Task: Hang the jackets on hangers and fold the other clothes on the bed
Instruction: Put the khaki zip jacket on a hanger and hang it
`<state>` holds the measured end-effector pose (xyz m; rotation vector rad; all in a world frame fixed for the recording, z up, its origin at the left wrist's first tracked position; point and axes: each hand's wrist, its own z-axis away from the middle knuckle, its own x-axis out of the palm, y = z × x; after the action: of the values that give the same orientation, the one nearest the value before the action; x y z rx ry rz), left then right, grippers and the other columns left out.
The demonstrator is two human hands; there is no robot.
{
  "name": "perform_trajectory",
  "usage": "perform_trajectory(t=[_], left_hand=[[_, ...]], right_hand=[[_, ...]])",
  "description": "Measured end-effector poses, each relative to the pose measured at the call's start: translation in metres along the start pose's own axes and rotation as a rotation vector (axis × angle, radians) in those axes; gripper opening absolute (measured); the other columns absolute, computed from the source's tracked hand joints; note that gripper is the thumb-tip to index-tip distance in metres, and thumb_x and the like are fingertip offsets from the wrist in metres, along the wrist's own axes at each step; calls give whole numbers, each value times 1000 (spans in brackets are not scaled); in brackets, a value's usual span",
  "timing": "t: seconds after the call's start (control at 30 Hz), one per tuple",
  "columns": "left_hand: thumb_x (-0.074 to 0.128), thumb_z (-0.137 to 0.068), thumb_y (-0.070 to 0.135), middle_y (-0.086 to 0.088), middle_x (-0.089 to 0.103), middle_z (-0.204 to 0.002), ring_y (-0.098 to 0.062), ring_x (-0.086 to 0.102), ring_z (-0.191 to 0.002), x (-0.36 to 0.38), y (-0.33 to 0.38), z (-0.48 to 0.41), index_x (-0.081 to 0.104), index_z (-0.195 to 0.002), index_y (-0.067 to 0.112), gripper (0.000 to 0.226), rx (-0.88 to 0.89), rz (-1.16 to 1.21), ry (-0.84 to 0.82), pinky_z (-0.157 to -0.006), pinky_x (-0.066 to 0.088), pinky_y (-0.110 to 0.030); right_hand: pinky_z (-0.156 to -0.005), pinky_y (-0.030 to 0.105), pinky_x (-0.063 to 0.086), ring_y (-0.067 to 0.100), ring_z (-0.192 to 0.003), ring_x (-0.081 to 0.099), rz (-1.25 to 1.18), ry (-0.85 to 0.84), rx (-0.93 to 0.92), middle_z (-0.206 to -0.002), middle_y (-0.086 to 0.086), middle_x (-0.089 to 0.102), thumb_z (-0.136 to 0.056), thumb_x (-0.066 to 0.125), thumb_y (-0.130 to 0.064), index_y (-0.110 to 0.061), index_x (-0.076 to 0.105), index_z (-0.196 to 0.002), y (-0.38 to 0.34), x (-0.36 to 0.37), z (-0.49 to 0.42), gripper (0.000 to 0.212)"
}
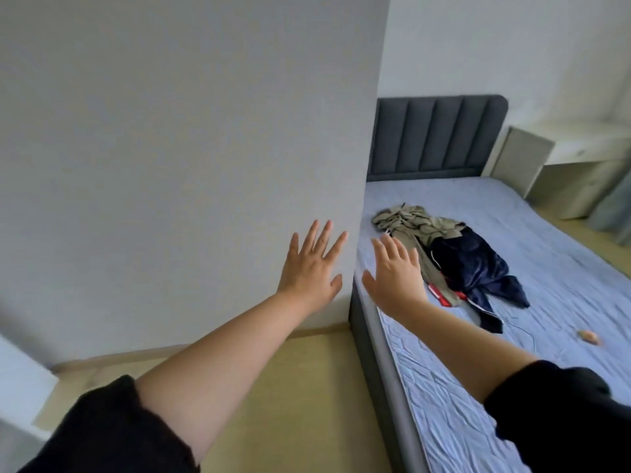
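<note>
Both hands up, fingers spread wide, nothing held. Left hand (312,268) is in front of the grey wall (187,148); can't tell if it touches. Right hand (396,278) is over the bed's near edge, palm down.

Bed (563,268), blue quilted cover, carries everything:
- clothes pile at 3 o'clock of the right hand, unfolded
- khaki garment (415,221) is the 11 o'clock part of the pile
- navy jacket (474,268) is at 4 o'clock of the khaki, overlapping it, one sleeve trailing to 6 o'clock
- red-and-white piece (440,291) pokes out under the navy
- small orange object (588,336) at 4 o'clock of the pile, apart from it; too blurred to identify

Dark headboard (437,138) at 12 o'clock of the pile.
</note>
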<state>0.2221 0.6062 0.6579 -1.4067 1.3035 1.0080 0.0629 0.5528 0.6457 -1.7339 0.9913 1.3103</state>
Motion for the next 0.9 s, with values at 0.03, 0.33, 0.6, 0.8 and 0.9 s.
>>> perform_trajectory(t=[0.03,0.33,0.6,0.8,0.9], left_hand=[[33,-98,47,-5,-18,-159,-25,-18,-146,6,17,-19,-13,-151,28,73,15,15,-5,-116,-4,-48],[34,-98,45,-5,-18,-159,-24,-16,-146,85,75,-135,-13,-151,27,73,93,108,-139,-117,-1,-46],[37,-98,42,-7,-16,-159,-26,-13,-147,166,44,-295,-11,-152,24,74,155,133,-261,-117,4,-46],[39,-98,41,-7,-12,-160,-27,-6,-147,222,41,-390,-8,-152,23,74,174,249,-424,-118,10,-45],[39,-98,38,-6,-10,-160,-26,-5,-147,264,55,-418,-7,-152,23,72,175,318,-479,-117,11,-44]], right_hand=[[-119,48,6,24,-147,6,1,-3,30,-160,7,11,-97,40,-40,-14,14,-151,24,4,-6,66],[-119,48,6,23,-148,5,10,-132,164,-160,7,7,-98,38,-41,-14,12,-152,130,66,-77,66],[-119,47,9,23,-147,9,5,-146,256,-159,7,14,-99,38,-40,-13,19,-150,168,132,-206,62],[-117,45,15,24,-145,17,10,-176,368,-156,7,22,-97,40,-37,-11,26,-148,210,172,-275,58],[-118,45,12,25,-146,16,-28,-249,457,-158,8,20,-98,38,-37,-11,24,-148,233,217,-288,58]])
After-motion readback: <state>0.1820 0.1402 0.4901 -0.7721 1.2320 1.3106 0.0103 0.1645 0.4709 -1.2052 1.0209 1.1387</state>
